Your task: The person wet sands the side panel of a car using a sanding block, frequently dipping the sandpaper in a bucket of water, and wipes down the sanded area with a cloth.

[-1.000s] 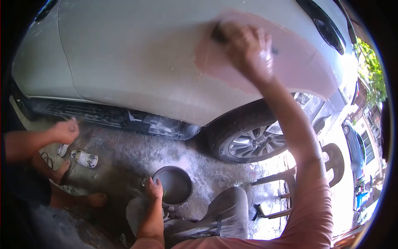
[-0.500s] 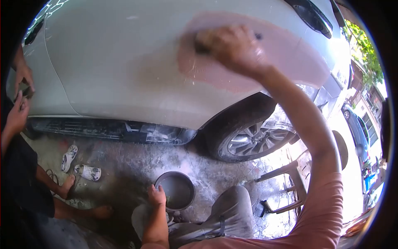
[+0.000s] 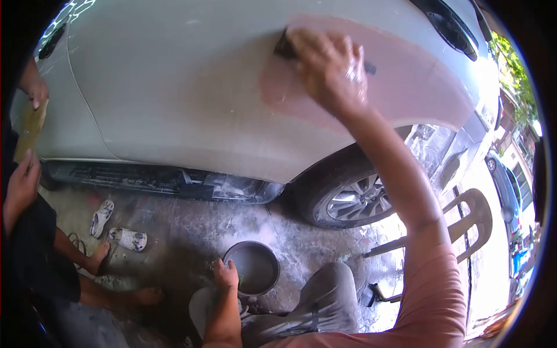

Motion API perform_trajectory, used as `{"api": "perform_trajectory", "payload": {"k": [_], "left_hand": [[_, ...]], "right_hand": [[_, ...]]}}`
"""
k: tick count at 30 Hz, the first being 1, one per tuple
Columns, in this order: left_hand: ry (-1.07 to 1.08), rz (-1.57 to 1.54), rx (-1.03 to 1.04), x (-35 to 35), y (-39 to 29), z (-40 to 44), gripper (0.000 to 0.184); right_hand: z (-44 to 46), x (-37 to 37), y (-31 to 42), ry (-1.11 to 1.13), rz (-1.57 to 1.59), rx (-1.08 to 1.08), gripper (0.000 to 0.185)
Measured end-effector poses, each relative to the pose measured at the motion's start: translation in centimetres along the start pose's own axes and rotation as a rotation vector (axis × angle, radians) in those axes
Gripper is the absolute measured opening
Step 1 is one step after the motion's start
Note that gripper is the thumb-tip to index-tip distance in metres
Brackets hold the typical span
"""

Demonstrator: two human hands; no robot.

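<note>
My right hand [image 3: 333, 72], wet on its back, presses a dark block [image 3: 285, 45] flat on the car panel [image 3: 174, 87]. Under and around it is a pinkish patch [image 3: 406, 81] on the pale paintwork; the block lies near its upper left edge. Down by my knee, my left hand [image 3: 225, 274] grips the left rim of a round dark basin [image 3: 251, 268] that holds cloudy liquid. The fingertips at the rim are only partly visible.
At the left, another person's hands [image 3: 22, 180] hold a yellowish strip [image 3: 31, 124]. Speckled clogs [image 3: 128, 238] lie near that person's bare feet. The car wheel [image 3: 357, 200] is below the panel, with a plastic chair [image 3: 473, 223] to its right.
My right hand has moved back and forth over the pink patch with the block. My left hand has stayed at the basin. The other person's hands have come together around the yellowish strip.
</note>
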State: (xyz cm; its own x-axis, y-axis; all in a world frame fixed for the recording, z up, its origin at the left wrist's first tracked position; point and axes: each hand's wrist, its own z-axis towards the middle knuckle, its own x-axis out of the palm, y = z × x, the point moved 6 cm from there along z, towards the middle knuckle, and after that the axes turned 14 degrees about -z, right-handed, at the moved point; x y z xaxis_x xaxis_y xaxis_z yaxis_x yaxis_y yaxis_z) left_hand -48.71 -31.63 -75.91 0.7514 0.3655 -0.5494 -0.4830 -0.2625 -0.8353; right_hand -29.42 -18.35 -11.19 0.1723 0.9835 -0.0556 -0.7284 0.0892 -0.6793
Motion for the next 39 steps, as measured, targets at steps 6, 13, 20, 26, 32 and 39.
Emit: {"api": "perform_trajectory", "payload": {"k": [6,13,20,26,32,39], "left_hand": [[-0.024,-0.002,0.033,0.2,0.5,0.2,0.048],[0.014,0.030,-0.048,-1.1,-1.6,-0.3,0.044],[-0.038,0.035,0.002,-0.3,-0.5,-0.2,0.049],[-0.027,0.034,-0.023,-0.7,-1.0,-0.4,0.052],[0.007,0.032,-0.021,-0.5,-0.6,-0.2,0.056],[0.002,0.057,0.051,-0.1,-0.3,0.0,0.059]], "right_hand": [[-0.7,-0.4,-1.3,0.069,-0.032,-0.280,0.044],[-2.9,0.0,4.2,0.057,0.089,-0.391,0.044],[-0.6,0.0,1.3,0.001,-0.002,-0.080,0.043],[-0.4,-0.4,1.6,0.060,-0.020,-0.266,0.044],[-9.5,-0.4,8.7,0.400,0.044,-0.505,0.050],[-27.6,-7.8,19.6,0.923,0.824,0.221,0.056]]}}
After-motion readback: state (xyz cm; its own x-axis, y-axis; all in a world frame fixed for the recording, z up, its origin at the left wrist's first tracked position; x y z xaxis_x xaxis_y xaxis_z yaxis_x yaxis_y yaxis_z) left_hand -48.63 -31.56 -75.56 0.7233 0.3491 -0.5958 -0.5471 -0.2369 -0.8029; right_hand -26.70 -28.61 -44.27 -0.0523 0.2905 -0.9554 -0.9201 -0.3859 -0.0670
